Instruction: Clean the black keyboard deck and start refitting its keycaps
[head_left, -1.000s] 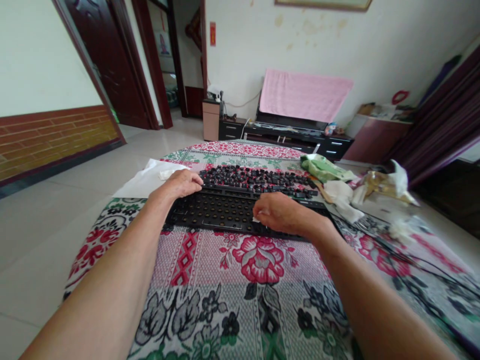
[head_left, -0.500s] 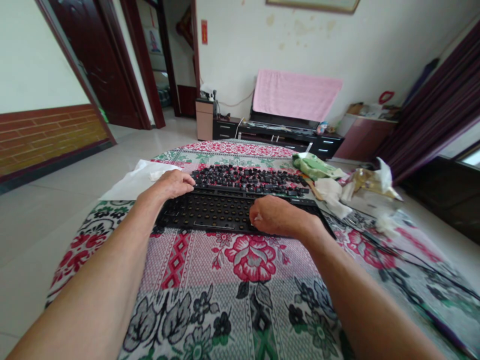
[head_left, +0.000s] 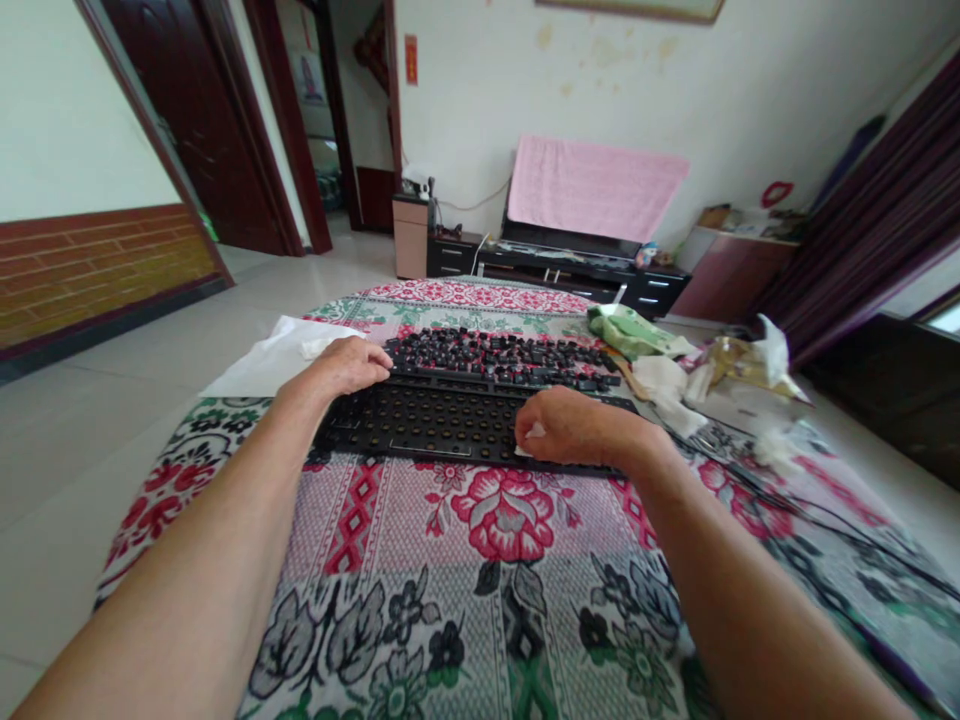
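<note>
A black keyboard (head_left: 431,420) with its keycaps off lies flat across the patterned cloth, rows of bare switch positions showing. My left hand (head_left: 349,365) is closed on its far left edge, fingertips bent over the frame. Pinched in my right hand (head_left: 559,425) is a small piece of white tissue (head_left: 535,432), pressed down on the keyboard right of its middle; the palm hides the part beneath. Just beyond the keyboard, many loose black keycaps (head_left: 487,352) lie in a spread pile.
White paper (head_left: 262,355) lies at the left. On the right are a green packet (head_left: 637,332), crumpled white tissue (head_left: 664,385), an opened gold-and-white package (head_left: 742,375) and a black cable (head_left: 847,530). The flowered tablecloth (head_left: 510,520) covers the round table.
My right hand has moved slightly to the right along the keyboard with the tissue, more of which now shows below the fingers. My left hand stays at the same edge.
</note>
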